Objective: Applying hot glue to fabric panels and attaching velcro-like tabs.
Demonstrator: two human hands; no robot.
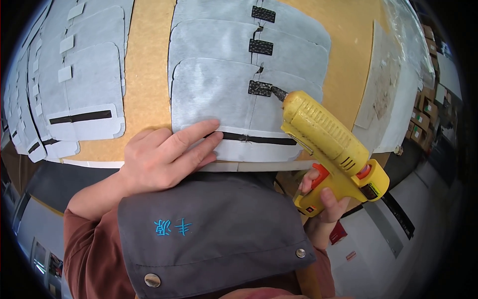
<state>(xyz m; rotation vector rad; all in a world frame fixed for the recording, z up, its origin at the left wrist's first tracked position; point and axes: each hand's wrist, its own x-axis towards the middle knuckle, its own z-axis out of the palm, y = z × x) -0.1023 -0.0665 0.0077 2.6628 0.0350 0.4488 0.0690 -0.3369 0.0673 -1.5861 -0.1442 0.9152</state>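
Observation:
My right hand grips a yellow hot glue gun, with a finger at its orange trigger. The dark nozzle points left and sits at the right edge of a small black textured patch; whether it touches cannot be made out. That patch lies on the nearest of several overlapping grey fabric-like panels. My left hand rests on this panel's lower left edge, fingers stretched out over the left end of a black strip. Thin dark threads run between the patches on the panels.
More grey panels with small white squares overlap at the left of the tan tabletop. A stained board and clear plastic sheeting lie along the right. Cardboard boxes are stacked beyond. A dark apron spans the table's near edge.

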